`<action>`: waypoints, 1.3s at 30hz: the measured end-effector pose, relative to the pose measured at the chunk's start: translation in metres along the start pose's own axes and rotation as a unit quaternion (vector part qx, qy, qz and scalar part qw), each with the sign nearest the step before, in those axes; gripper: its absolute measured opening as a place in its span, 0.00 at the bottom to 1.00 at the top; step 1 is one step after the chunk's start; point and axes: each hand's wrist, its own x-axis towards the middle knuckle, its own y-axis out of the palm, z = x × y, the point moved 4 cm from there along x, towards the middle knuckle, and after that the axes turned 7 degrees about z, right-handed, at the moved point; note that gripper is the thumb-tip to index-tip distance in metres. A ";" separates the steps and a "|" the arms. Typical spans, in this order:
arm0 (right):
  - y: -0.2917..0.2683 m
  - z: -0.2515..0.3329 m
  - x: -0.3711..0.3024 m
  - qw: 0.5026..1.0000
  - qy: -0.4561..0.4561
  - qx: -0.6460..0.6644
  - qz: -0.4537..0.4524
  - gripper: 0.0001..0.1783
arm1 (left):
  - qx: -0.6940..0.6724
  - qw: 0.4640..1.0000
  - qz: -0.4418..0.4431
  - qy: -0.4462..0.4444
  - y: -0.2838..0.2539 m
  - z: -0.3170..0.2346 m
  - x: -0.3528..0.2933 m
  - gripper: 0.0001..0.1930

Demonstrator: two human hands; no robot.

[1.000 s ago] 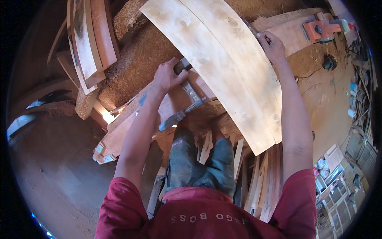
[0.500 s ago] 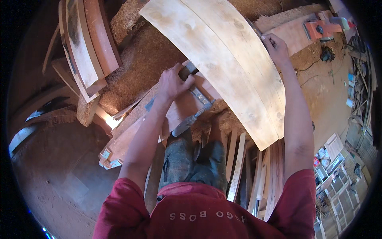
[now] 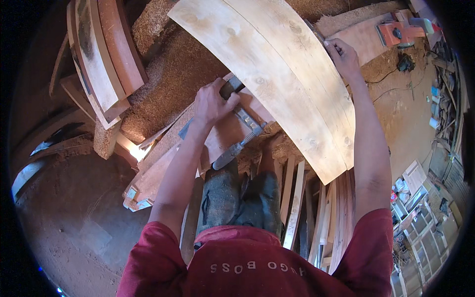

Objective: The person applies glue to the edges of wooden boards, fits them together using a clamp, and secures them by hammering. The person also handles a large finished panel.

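A wide pale wooden board (image 3: 277, 74) with a seam along its length lies slantwise before me. My right hand (image 3: 343, 57) is closed at its right edge, fingers curled; a dark narrow piece (image 3: 315, 30) shows along that edge just beyond them, and whether they also grip it is hidden. At the board's left edge, my left hand (image 3: 212, 101) is wrapped round a dark block (image 3: 231, 87), whose far end meets the board. Just below that hand, a metal bar clamp (image 3: 242, 131) with a threaded screw and grey handle sits on a reddish plank (image 3: 225, 133).
Curved boards (image 3: 101, 54) are stacked at the upper left, beside heaps of wood shavings (image 3: 173, 69). An orange power planer (image 3: 398, 33) rests on a plank at the upper right, with its cord trailing. Long timber strips (image 3: 297, 205) stand near my legs.
Both hands keep their holds. The board and my left hand appear slightly farther left in the view, a very small shift shared with the stacked boards.
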 end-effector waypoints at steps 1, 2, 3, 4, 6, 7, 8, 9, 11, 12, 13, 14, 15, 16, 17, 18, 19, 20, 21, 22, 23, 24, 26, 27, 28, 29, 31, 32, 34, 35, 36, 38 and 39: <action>0.000 0.003 0.000 1.000 0.003 0.008 0.003 0.15 | -0.001 1.000 0.000 -0.001 0.001 0.002 0.000 0.22; 0.001 0.004 -0.001 1.000 0.006 0.017 0.007 0.16 | 0.000 1.000 -0.009 0.018 0.000 0.003 0.001 0.22; 0.001 0.002 0.000 1.000 0.006 0.016 0.008 0.16 | 0.000 0.999 -0.018 0.036 -0.001 0.004 0.001 0.22; -0.001 -0.002 0.002 1.000 -0.006 0.002 0.011 0.16 | 0.000 0.999 -0.017 0.038 -0.001 0.004 0.003 0.22; -0.003 -0.009 0.005 1.000 -0.017 -0.014 0.012 0.16 | -0.009 0.999 0.016 0.037 0.000 0.003 0.006 0.28; -0.001 -0.009 0.007 1.000 -0.007 -0.018 0.014 0.16 | -0.008 0.999 0.017 0.038 0.000 0.005 0.005 0.28; 0.001 -0.009 0.007 1.000 0.004 -0.023 0.017 0.16 | -0.003 0.999 0.020 0.032 0.000 0.007 0.004 0.27; 0.002 -0.008 0.006 1.000 0.004 -0.023 0.016 0.16 | 0.001 0.999 0.022 0.026 0.001 0.008 0.003 0.26; 0.002 -0.008 0.004 1.000 -0.015 0.000 0.003 0.16 | -0.009 0.999 0.030 0.019 0.000 0.005 0.003 0.25; 0.002 -0.009 0.004 1.000 -0.014 0.000 0.001 0.16 | -0.019 0.999 0.038 0.011 0.000 0.004 0.004 0.23; 0.002 -0.007 0.005 0.999 -0.050 -0.003 -0.010 0.15 | -0.020 0.999 0.039 0.011 0.000 0.006 0.004 0.23; 0.002 -0.005 0.004 0.996 -0.086 -0.006 -0.022 0.14 | -0.036 0.998 0.050 0.031 -0.001 0.008 0.006 0.22; 0.000 -0.007 0.004 0.996 -0.084 -0.007 -0.022 0.14 | -0.053 0.995 0.062 0.050 -0.001 0.009 0.007 0.20; -0.001 -0.003 0.006 0.998 -0.064 -0.018 -0.006 0.14 | -0.053 0.995 0.062 0.050 -0.001 0.012 0.007 0.20; 0.000 0.000 0.007 0.999 -0.045 -0.029 0.010 0.13 | -0.039 0.996 0.061 0.056 -0.001 0.013 0.007 0.20; 0.002 0.000 0.006 0.998 -0.045 -0.029 0.010 0.13 | -0.025 0.996 0.059 0.062 -0.001 0.015 0.006 0.20; 0.002 -0.002 0.005 0.999 -0.046 -0.030 0.002 0.13 | -0.025 0.996 0.059 0.064 -0.001 0.013 0.006 0.20; 0.002 -0.004 0.004 0.998 -0.046 -0.031 -0.007 0.13 | -0.010 0.997 0.051 0.058 -0.001 0.012 0.004 0.20; 0.001 -0.005 0.004 0.998 -0.046 -0.032 -0.008 0.13 | 0.005 0.998 0.043 0.051 -0.002 0.010 0.002 0.21; 0.002 -0.005 0.002 0.999 -0.041 -0.006 -0.008 0.13 | 0.005 0.998 0.045 0.051 -0.003 0.005 -0.001 0.21; 0.003 -0.004 0.000 0.999 -0.036 0.019 -0.007 0.13 | 0.017 0.999 0.041 0.024 -0.005 0.001 -0.003 0.20; 0.002 -0.003 0.000 0.999 -0.034 0.019 -0.007 0.13 | 0.030 0.999 0.038 -0.003 -0.006 0.000 -0.004 0.20; 0.000 -0.010 0.004 0.999 0.016 -0.048 0.020 0.18 | 0.027 0.999 0.015 0.017 -0.003 0.006 -0.005 0.20; 0.002 -0.011 0.006 0.999 0.015 -0.047 0.021 0.18 | 0.024 0.999 -0.006 0.040 -0.003 0.008 -0.004 0.20; 0.004 -0.013 0.006 0.999 -0.005 -0.033 0.012 0.19 | 0.023 0.999 -0.005 0.041 -0.003 0.008 -0.003 0.20; 0.003 -0.015 0.006 1.000 -0.024 -0.018 0.003 0.19 | 0.012 0.998 0.004 0.056 -0.003 0.008 -0.001 0.20; 0.001 -0.017 0.007 1.000 -0.021 -0.023 0.004 0.19 | 0.001 0.997 0.014 0.071 -0.003 0.009 0.001 0.20; 0.001 -0.014 0.007 0.999 -0.020 -0.026 0.006 0.19 | 0.011 0.997 0.018 0.071 -0.002 0.012 0.001 0.20; 0.000 -0.010 0.006 0.999 -0.016 -0.042 0.002 0.19 | 0.022 0.997 0.024 0.070 -0.001 0.011 0.000 0.20; 0.001 -0.008 0.003 0.998 -0.011 -0.059 -0.002 0.19 | 0.014 0.999 0.019 0.046 -0.002 0.009 -0.001 0.20; 0.002 -0.009 0.003 0.998 -0.009 -0.057 -0.001 0.19 | 0.006 1.000 0.014 0.021 -0.002 0.009 -0.003 0.20; -0.001 -0.014 0.005 0.999 -0.001 -0.044 0.017 0.19 | 0.020 0.999 0.021 0.023 -0.001 0.008 -0.002 0.19; 0.000 -0.016 0.005 0.999 0.000 -0.043 0.015 0.19 | 0.032 0.999 0.027 0.023 -0.001 0.008 -0.002 0.19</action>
